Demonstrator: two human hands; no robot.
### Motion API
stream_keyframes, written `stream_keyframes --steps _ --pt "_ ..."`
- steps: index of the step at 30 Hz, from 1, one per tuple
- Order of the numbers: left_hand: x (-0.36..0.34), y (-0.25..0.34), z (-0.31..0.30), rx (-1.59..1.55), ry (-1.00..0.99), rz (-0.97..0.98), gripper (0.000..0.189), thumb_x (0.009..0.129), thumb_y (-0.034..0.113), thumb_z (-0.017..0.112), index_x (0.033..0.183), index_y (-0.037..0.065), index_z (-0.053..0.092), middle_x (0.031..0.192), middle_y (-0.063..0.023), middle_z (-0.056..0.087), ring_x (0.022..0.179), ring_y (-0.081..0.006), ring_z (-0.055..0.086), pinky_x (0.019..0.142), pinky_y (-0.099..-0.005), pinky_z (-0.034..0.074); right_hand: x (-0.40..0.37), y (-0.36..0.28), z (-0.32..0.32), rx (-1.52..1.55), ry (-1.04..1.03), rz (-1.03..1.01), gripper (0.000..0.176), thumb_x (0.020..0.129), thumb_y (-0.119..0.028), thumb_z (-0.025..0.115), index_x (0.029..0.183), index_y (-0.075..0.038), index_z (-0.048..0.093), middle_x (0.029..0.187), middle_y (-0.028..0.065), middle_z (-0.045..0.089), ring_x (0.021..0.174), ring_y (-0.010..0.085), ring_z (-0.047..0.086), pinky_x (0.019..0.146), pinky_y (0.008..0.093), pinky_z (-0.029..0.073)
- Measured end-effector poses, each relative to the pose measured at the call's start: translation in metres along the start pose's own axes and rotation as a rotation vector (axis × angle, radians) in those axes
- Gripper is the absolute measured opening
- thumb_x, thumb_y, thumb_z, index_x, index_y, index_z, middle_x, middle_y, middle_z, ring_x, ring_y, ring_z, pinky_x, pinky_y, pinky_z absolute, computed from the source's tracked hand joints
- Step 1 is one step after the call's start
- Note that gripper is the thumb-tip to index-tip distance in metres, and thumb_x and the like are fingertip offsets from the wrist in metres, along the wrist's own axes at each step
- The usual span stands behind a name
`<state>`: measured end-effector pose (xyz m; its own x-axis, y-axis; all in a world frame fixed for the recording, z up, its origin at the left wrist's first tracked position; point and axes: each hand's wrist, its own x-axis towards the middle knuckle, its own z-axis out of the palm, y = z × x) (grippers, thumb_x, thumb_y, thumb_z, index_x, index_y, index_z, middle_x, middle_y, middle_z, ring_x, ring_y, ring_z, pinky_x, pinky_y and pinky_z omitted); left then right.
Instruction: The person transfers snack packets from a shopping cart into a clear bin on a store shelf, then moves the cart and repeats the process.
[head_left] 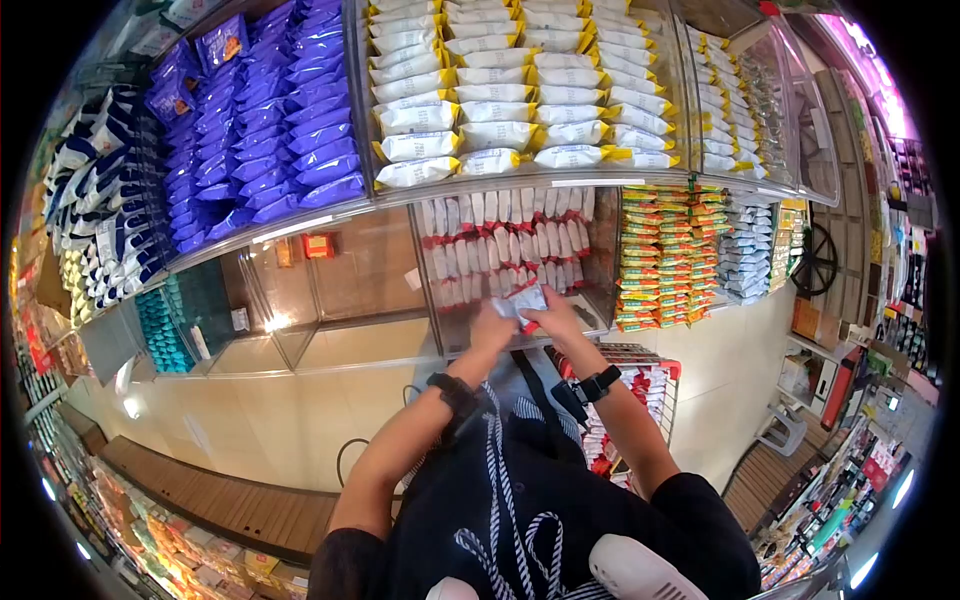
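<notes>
Both hands meet at the front of a lower shelf compartment. Between them is a small white and red packet (525, 300). My right hand (556, 318) has its fingers closed on the packet's right side. My left hand (492, 326) is at the packet's left side, its fingers bent and slightly blurred, also holding it. Just beyond the hands, rows of white and red packets (505, 240) stand in the compartment. More white and red packets (650, 390) lie in a wire cart (672, 371) beside my right forearm.
Above are bins of purple packets (325, 130) and white and yellow packets (495, 110). Orange and green packets (665, 260) fill the compartment to the right. At the lower left stands a wooden bench (220, 500); a grey stool (785, 432) is at the right.
</notes>
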<state>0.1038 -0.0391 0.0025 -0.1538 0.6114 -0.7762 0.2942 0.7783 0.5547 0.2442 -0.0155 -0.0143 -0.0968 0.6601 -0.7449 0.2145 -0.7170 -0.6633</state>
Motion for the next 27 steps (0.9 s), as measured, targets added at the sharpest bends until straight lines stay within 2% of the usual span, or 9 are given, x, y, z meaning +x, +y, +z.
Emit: stream_keyframes --steps 2,3,5,6,12,15,18,22,27 --pt "0.003 -0.011 -0.016 -0.251 0.021 -0.022 0.036 0.070 0.006 0.057 0.104 -0.003 0.047 0.083 -0.0109 0.060 0.067 -0.0183 0.058 0.057 -0.0306 0.046 0.008 0.003 0.016 0.084 -0.054 -0.001 0.057 0.068 -0.009 0.067 0.118 0.002 0.042 0.106 0.0125 0.055 0.096 0.0197 0.053 0.082 0.0298 0.041" --pt "0.003 -0.017 -0.025 -0.374 0.032 -0.034 0.033 0.071 0.005 0.056 0.102 -0.003 0.049 0.083 -0.0092 0.060 0.066 -0.0160 0.057 0.056 -0.0295 0.045 0.009 0.001 0.026 0.028 0.043 -0.048 0.057 0.068 -0.008 0.067 0.118 0.002 0.041 0.107 0.0132 0.055 0.097 0.0210 0.053 0.083 0.0304 0.041" --pt "-0.011 -0.007 -0.054 -0.292 0.049 -0.001 0.030 0.072 0.000 0.053 0.102 -0.002 0.051 0.086 -0.0061 0.060 0.071 -0.0147 0.057 0.060 -0.0291 0.046 0.008 -0.009 0.047 -0.081 0.238 -0.142 0.058 0.069 -0.008 0.066 0.119 0.003 0.039 0.109 0.0147 0.055 0.100 0.0237 0.053 0.085 0.0317 0.040" --pt "-0.034 0.016 -0.070 -0.441 0.109 0.031 0.029 0.074 -0.002 0.053 0.102 0.000 0.051 0.088 -0.0056 0.060 0.078 -0.0145 0.057 0.067 -0.0284 0.046 0.009 -0.020 0.050 -0.114 0.201 -0.059 0.060 0.067 -0.009 0.067 0.118 0.004 0.038 0.113 0.0200 0.053 0.104 0.0284 0.051 0.087 0.0336 0.040" --pt "-0.058 0.008 -0.128 -0.449 0.162 0.072 0.028 0.078 -0.003 0.053 0.106 0.001 0.049 0.094 -0.0055 0.058 0.086 -0.0144 0.056 0.076 -0.0271 0.045 0.037 0.012 0.071 -0.483 0.386 -0.217 0.055 0.063 -0.007 0.069 0.108 0.003 0.038 0.109 0.0276 0.043 0.094 0.0432 0.050 0.080 0.0433 0.043" --pt "-0.070 -0.003 -0.148 -0.484 0.143 0.147 0.030 0.079 -0.002 0.051 0.108 0.002 0.045 0.097 -0.0058 0.056 0.088 -0.0146 0.055 0.073 -0.0285 0.045 0.034 0.008 0.077 -0.557 0.359 -0.219 0.055 0.064 -0.009 0.067 0.109 0.003 0.037 0.114 0.0281 0.040 0.095 0.0439 0.049 0.078 0.0451 0.045" --pt "-0.076 -0.017 -0.163 -0.526 0.156 0.096 0.031 0.080 -0.002 0.051 0.110 0.003 0.045 0.097 -0.0054 0.056 0.088 -0.0147 0.054 0.076 -0.0278 0.044 0.034 0.004 0.077 -0.764 0.338 -0.303 0.050 0.064 -0.012 0.065 0.105 0.003 0.042 0.109 0.0268 0.045 0.096 0.0420 0.050 0.077 0.0461 0.045" --pt "-0.081 -0.032 -0.170 -0.585 0.223 0.059 0.030 0.080 -0.002 0.051 0.109 0.003 0.047 0.097 -0.0057 0.057 0.088 -0.0150 0.054 0.077 -0.0281 0.043 0.044 0.002 0.067 -0.805 0.254 -0.347 0.039 0.058 -0.022 0.068 0.087 0.002 0.055 0.087 0.0233 0.057 0.085 0.0386 0.055 0.075 0.0434 0.045" --pt "-0.093 -0.046 -0.169 -0.542 0.266 0.116 0.028 0.081 -0.001 0.050 0.109 0.004 0.048 0.096 -0.0051 0.058 0.086 -0.0142 0.056 0.073 -0.0270 0.045 0.045 0.000 0.068 -0.853 0.254 -0.339 0.041 0.056 -0.027 0.071 0.083 0.002 0.057 0.084 0.0240 0.059 0.083 0.0385 0.056 0.075 0.0430 0.045"
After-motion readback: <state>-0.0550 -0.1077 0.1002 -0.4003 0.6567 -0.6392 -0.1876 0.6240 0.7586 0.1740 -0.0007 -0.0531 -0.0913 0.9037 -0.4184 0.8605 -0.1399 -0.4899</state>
